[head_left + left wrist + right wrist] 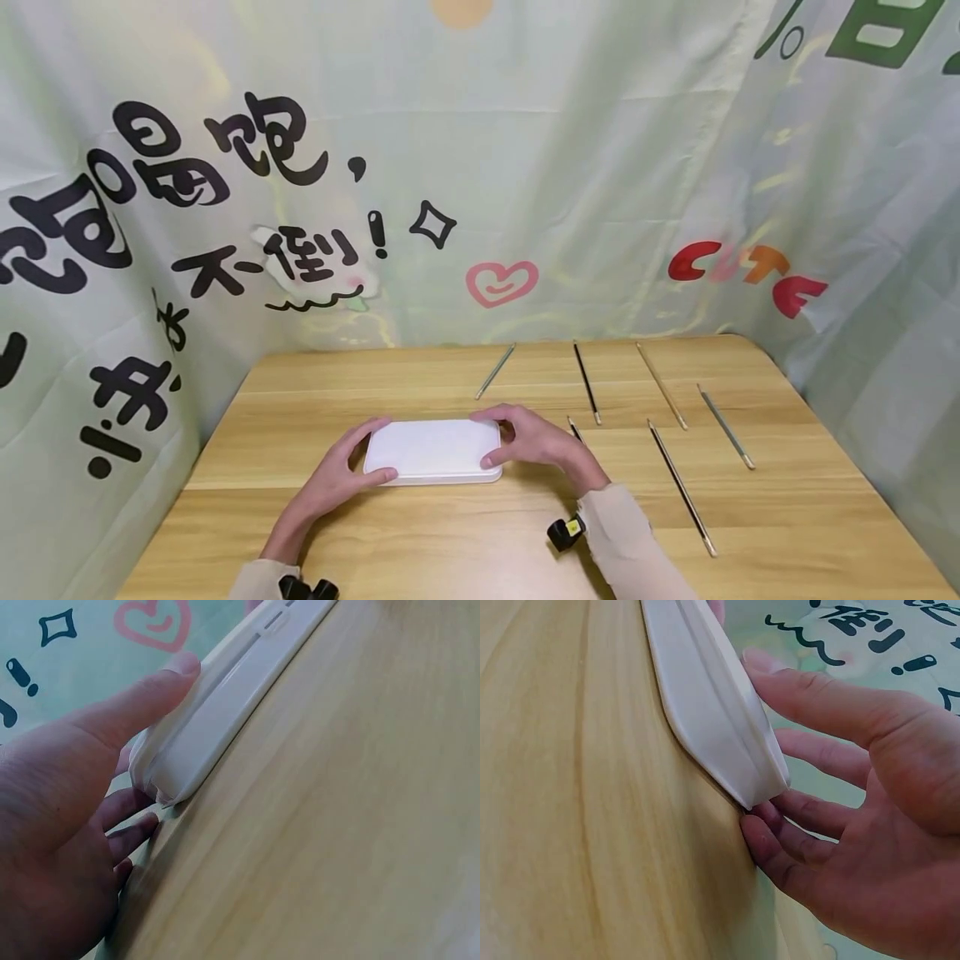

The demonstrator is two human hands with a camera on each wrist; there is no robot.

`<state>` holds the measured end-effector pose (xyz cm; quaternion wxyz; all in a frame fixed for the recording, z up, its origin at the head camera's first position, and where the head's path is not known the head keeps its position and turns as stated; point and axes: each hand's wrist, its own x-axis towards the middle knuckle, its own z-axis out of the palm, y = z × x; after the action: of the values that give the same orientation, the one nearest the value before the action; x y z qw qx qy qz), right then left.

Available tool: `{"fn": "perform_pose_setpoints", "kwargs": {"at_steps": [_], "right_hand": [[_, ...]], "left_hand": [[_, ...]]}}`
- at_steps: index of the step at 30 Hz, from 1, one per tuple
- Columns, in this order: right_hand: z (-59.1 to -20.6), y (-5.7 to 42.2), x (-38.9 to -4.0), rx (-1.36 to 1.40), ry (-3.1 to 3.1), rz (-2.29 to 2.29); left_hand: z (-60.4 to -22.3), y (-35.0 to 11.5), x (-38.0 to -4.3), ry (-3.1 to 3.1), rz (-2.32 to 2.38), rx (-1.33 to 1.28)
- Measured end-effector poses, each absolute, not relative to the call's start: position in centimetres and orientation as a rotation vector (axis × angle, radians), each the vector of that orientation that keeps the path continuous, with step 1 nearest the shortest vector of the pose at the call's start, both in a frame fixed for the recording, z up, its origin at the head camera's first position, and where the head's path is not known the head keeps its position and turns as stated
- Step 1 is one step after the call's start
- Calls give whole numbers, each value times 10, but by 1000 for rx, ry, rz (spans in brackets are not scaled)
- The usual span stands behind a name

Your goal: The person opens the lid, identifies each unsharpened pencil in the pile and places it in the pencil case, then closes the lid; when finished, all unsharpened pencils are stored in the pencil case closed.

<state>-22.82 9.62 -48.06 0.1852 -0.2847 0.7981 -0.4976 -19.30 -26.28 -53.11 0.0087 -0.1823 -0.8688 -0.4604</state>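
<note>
A white pencil case (431, 450), its lid down, lies flat on the wooden table in the head view. At its left end my left hand (333, 475) grips it, thumb on the front top edge and fingers round the far corner. My right hand (532, 437) holds the right end likewise, thumb on top. In the left wrist view the long front side of the case (217, 712) shows a seam and a small clasp-like detail. Seen from the right wrist, the fingers curl round the end of the case (712, 697) close to the tabletop.
Several pencils lie apart on the right and back of the table (817, 517): a black pencil (682, 487) nearest, a grey-green pencil (726, 427), a tan pencil (662, 386), and another partly behind the right wrist. A printed curtain (600, 183) hangs behind the table.
</note>
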Motion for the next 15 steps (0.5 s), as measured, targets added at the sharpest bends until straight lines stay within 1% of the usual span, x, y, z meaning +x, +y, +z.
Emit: {"fn": "perform_pose_setpoints", "kwargs": {"at_steps": [9, 15], "right_hand": [[-484, 91, -226, -788, 2302, -1355], [-481, 101, -226, -825, 2368, -1346]], "left_hand": [[-535, -264, -191, -2715, -1394, -561], [-532, -264, -198, -2718, -1420, -570]]}}
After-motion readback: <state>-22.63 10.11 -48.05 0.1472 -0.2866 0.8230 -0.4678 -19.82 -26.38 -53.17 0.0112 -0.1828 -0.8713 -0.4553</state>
